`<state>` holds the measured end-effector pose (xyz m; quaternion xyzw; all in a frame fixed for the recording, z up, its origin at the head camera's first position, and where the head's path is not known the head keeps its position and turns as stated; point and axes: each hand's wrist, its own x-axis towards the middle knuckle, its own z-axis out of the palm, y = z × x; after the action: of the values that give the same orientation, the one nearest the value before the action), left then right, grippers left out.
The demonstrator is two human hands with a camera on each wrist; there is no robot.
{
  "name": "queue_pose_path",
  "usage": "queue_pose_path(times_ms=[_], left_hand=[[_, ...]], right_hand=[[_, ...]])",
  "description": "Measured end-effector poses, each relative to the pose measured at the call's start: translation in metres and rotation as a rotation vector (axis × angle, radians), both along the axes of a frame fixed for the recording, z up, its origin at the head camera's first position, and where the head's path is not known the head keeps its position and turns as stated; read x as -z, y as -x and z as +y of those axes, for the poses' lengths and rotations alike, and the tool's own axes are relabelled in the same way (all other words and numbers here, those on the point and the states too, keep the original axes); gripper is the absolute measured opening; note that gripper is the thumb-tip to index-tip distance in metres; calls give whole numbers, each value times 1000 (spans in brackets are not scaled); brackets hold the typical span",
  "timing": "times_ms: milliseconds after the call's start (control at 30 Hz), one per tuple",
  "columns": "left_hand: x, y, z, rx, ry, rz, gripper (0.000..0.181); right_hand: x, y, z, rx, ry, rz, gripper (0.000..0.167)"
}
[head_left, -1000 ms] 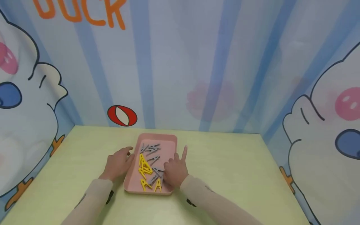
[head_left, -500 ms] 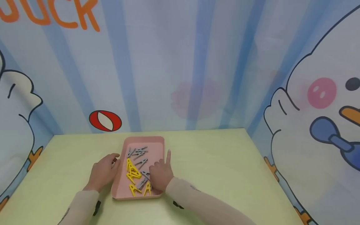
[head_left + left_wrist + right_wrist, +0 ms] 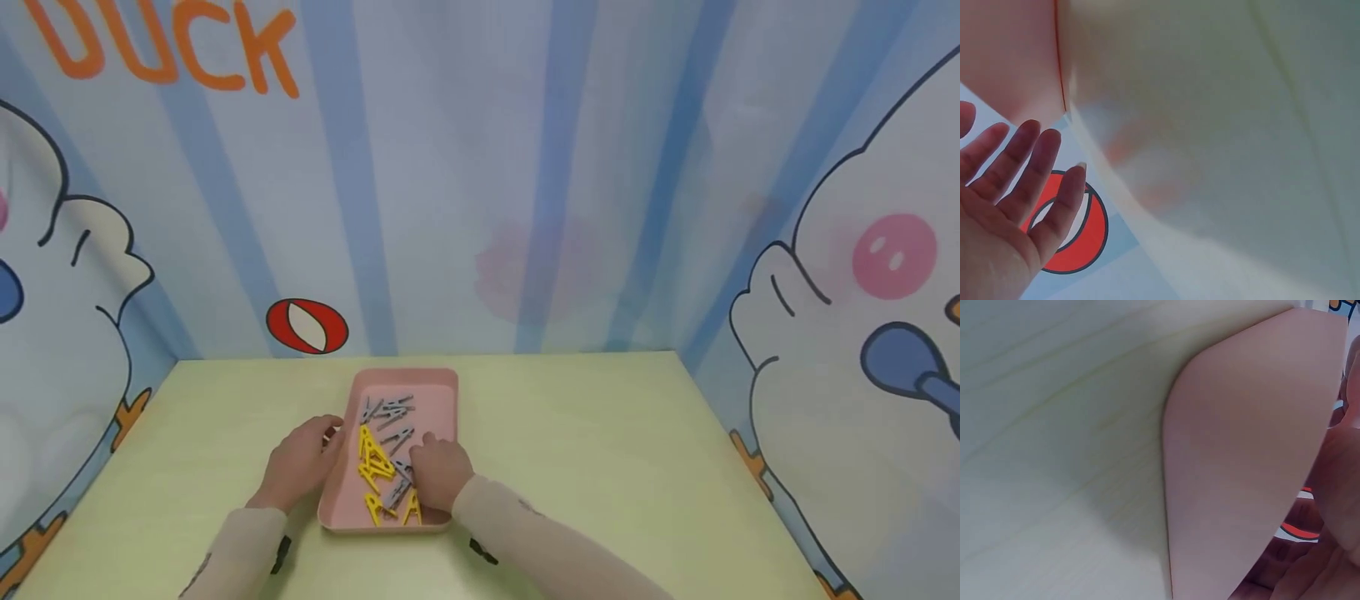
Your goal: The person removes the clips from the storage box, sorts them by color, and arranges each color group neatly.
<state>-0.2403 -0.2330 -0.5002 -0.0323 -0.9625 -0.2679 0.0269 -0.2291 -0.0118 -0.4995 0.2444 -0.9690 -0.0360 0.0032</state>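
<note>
A shallow pink tray point(image 3: 442, 400) lies on the table in the head view. Grey clothespins point(image 3: 397, 435) and yellow clothespins point(image 3: 375, 458), several of each, are scattered along its left and near side. My left hand point(image 3: 302, 461) is at the tray's left wall, its fingers loosely spread and holding nothing in the left wrist view; whether it touches the wall is unclear. Reaching over the right wall, my right hand point(image 3: 441, 472) is down inside the tray beside the grey and yellow clothespins. Its fingertips are hidden in the head view, and the tray wall point(image 3: 1247, 437) covers much of them in the right wrist view.
The pale yellow table point(image 3: 585, 450) extends to both sides of the tray. Behind it rises a blue-striped backdrop point(image 3: 465, 167) with a printed red and white ball point(image 3: 307, 326) and large cartoon ducks at the sides.
The finger of my right hand that pointed up and away is now drawn in. My left hand stays beside the tray. The head view has shifted, and the clothespins look unmoved.
</note>
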Motion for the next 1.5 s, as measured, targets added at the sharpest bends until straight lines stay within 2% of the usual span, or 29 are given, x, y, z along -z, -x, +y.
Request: queue_pose_path(times_ms=[167, 433, 567, 667, 800, 900, 1000, 1200, 1500], left_hand=[[5, -6, -4, -12, 16, -17, 38], [3, -14, -9, -16, 22, -44, 38], [4, -13, -4, -20, 13, -57, 42], [5, -12, 2, -19, -7, -64, 43], [6, -10, 7, -22, -10, -64, 44], [6, -8, 8, -22, -7, -66, 45], [5, -7, 8, -16, -18, -64, 46], [4, -5, 7, 4, -25, -50, 46], [3, -5, 5, -27, -92, -158, 61]], right_hand=[[5, -4, -9, 9, 71, -37, 17], [14, -1, -19, 25, 19, -9, 20], [17, 4, -12, 11, 2, 13, 20], [18, 8, -3, 1, 32, 11, 16], [11, 11, 6, 9, 179, -65, 11], [3, 14, 10, 29, 257, -134, 21], [-4, 17, 11, 42, 279, -171, 27], [-14, 24, 10, 60, 298, -244, 30], [-32, 27, 10, 79, 357, -349, 32]])
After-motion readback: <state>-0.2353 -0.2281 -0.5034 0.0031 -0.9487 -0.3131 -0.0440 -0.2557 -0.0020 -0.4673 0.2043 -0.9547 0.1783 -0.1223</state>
